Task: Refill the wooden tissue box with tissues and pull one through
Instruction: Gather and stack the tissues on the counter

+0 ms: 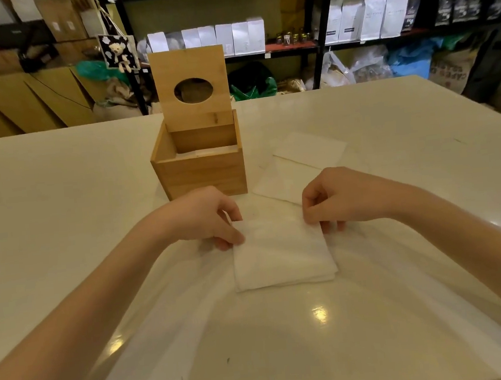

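Pinching the far left corner of a folded stack of white tissues (282, 253) with the left hand (206, 216), thumb on top and fingers curled underneath. Pinching the far right corner of the same stack with the right hand (339, 195), fingertips showing just beyond the stack's edge. Holding the stack low over the glossy white table (63, 206), near edge resting on or just above the surface; cannot tell which. Sitting just beyond the left hand, the wooden tissue box (200, 170), its lid (192, 87) standing upright at the back, oval opening facing the camera. Showing a pale layer of tissue inside the box, low down. Lying flat to the right of the box, two more white tissues (301, 161), overlapping, near the right hand.
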{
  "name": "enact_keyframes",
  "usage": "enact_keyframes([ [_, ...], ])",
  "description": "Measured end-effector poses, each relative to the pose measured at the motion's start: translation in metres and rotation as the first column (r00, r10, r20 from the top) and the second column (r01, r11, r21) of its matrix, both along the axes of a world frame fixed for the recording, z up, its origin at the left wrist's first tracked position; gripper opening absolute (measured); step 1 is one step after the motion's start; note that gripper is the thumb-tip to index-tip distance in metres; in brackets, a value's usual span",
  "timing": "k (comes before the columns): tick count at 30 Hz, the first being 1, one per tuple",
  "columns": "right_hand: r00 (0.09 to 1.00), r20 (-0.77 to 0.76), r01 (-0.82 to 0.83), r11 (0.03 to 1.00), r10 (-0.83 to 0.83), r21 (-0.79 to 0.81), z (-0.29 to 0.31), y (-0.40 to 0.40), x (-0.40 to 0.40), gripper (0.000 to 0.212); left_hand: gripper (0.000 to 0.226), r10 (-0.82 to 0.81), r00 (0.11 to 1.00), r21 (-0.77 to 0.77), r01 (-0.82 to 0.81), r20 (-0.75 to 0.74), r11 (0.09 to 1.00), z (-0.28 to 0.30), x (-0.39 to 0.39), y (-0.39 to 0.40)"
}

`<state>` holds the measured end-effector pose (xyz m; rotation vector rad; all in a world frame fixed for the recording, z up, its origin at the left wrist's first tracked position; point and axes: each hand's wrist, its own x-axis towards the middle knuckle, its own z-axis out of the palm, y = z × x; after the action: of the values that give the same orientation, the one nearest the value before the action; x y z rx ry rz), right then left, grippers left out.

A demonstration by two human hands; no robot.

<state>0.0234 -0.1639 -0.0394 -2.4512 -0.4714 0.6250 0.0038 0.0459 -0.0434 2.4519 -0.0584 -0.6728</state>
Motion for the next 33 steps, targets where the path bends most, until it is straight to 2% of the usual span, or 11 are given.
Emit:
enact_keyframes([
  [4,0.998,0.064,0.016,1.0,-0.015,-0.012,-0.003,0.0,0.0,0.012,0.016,0.001,1.0,-0.003,-0.001,-0.005,1.0,0.0,0.001,-0.002],
  [7,0.985,0.173,0.011,0.998,-0.001,-0.061,-0.008,-0.002,0.0,0.008,0.019,0.004,1.0,0.039,-0.004,0.005,0.999,0.0,0.001,-0.004],
  [12,0.943,0.332,0.067,0.986,-0.013,-0.153,-0.015,-0.004,-0.005,0.004,0.024,-0.124,0.977,0.314,0.065,0.172,0.947,0.003,-0.004,-0.01],
  [17,0.873,0.488,0.155,0.954,-0.011,-0.255,-0.019,-0.01,-0.013,0.008,0.02,-0.42,0.865,0.628,0.169,0.276,0.76,0.007,-0.014,-0.024],
  [19,0.833,0.553,0.23,0.929,-0.034,-0.29,-0.017,-0.016,-0.013,0.014,0.02,-0.471,0.82,0.637,0.179,0.324,0.75,0.008,-0.012,-0.028],
  [26,0.792,0.598,0.323,0.917,-0.126,-0.234,-0.009,-0.029,0.015,0.025,0.024,-0.454,0.698,0.515,0.142,0.554,0.846,-0.006,0.038,-0.054],
  [30,0.795,0.606,0.311,0.882,-0.036,-0.355,-0.018,-0.027,0.033,0.033,0.029,-0.494,0.695,0.571,0.145,0.523,0.808,-0.02,0.074,-0.069],
  [33,0.806,0.592,0.292,0.881,-0.017,-0.372,-0.026,-0.028,0.04,0.036,0.029,-0.503,0.727,0.634,0.121,0.467,0.764,-0.029,0.09,-0.076],
])
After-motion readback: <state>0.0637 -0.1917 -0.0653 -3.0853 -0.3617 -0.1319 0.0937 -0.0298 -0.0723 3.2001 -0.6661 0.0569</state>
